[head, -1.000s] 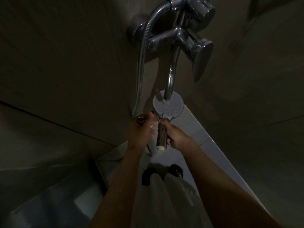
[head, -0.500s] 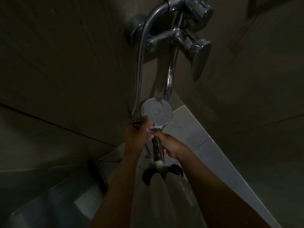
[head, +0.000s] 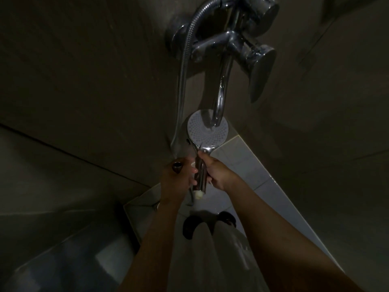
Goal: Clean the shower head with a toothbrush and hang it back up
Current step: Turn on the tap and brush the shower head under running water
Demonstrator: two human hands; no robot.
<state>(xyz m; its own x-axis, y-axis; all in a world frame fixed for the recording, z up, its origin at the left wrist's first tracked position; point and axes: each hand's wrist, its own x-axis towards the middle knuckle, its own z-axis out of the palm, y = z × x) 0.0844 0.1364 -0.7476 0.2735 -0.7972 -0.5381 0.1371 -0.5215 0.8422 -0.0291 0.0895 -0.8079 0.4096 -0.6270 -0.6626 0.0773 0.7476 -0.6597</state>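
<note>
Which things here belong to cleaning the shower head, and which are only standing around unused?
In the job: shower head, gripped by the right hand; hose end, held by the left hand. A toothbrush cannot be made out.
Idle: tap spout; mixer lever.

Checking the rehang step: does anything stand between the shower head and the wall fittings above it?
Yes. The curved spout hangs from the mixer down across the shower head, which the right hand grips by its handle. The left hand holds the hose end. No holder shows.
</note>
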